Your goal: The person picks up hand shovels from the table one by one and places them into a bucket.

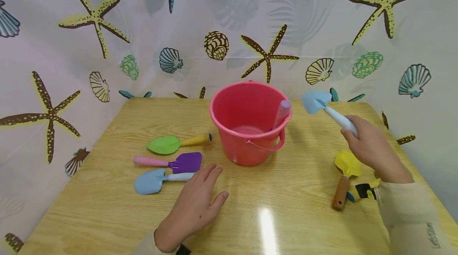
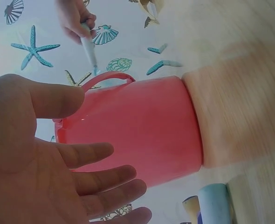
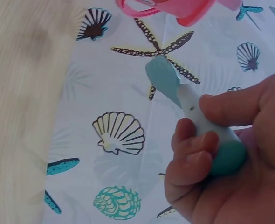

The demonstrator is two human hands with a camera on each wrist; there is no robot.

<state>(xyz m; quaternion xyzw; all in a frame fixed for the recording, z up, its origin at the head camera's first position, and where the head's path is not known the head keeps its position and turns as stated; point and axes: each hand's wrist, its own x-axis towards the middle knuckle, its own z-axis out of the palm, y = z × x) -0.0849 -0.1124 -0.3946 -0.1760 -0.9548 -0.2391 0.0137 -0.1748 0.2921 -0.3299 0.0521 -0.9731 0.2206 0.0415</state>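
My right hand [image 1: 373, 147] grips a light blue toy shovel [image 1: 316, 101] by its pale handle, the blade raised toward the pink bucket [image 1: 234, 145]. In the right wrist view, fingers and thumb curl round the handle [image 3: 202, 121]. The bucket stands upright, with a purple handle [image 1: 282, 112] sticking up inside its right rim. My left hand [image 1: 195, 203] is spread with nothing in it, in front of the bucket. It overlaps the handle end of another light blue shovel [image 1: 149, 182] in the head view; whether they touch is hidden.
Left of the bucket lie a green shovel with a yellow handle [image 1: 164, 145] and a purple shovel with a pink handle [image 1: 187, 162]. Below my right forearm are a yellow shovel with a brown handle [image 1: 341, 193] and a partly hidden yellow-and-black handle [image 1: 363, 191]. Patterned cloth [image 1: 200, 16] hangs behind the wooden table [image 1: 250, 203].
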